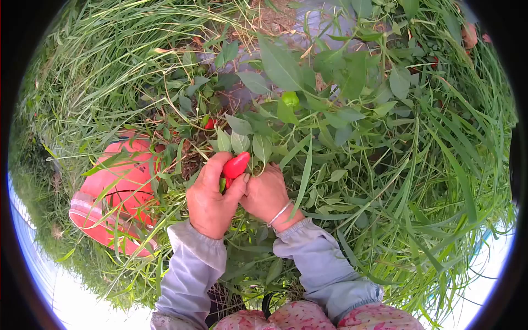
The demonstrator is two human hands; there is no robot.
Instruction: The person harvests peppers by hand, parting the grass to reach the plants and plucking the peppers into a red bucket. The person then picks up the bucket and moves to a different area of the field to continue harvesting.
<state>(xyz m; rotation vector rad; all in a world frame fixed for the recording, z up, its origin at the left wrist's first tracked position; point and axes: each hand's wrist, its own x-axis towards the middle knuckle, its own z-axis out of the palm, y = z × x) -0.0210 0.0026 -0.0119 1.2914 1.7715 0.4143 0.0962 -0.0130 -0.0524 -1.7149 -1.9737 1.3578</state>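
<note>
Both forearms are extended forward from the lower edge of the view, clothed in pale grey-lavender fabric sleeves [192, 258] with gathered cuffs, and the two hands are brought together to the right of a red plastic bucket [132, 179] with a pale pink rim. The left hand [212, 201] is curled, its back turned upward, and a glossy red tapered pepper [237, 164] is held between its thumb and forefinger. The right hand [268, 192] is bent inward against the left thumb, its fingers folded; because its fingertips are hidden, what is gripped there, if anything, cannot be told.

One bucket is seen, and one red pepper is clearly displayed in the grasp, with slivers of red and green showing just beneath it. One rounded light-green pepper [290, 99] is seen among broad green leaves [281, 63], above and to the right of the bucket; one small red fruit [209, 123] is partly covered by foliage, nearer the bucket on the same side. One thin white bracelet [279, 214] is worn at the right wrist.

The held pepper is positioned at the top of the left hand, its tip pointed up and away, well apart from the bucket and to its right. The bucket is crossed by long green grass blades [110, 223].
</note>
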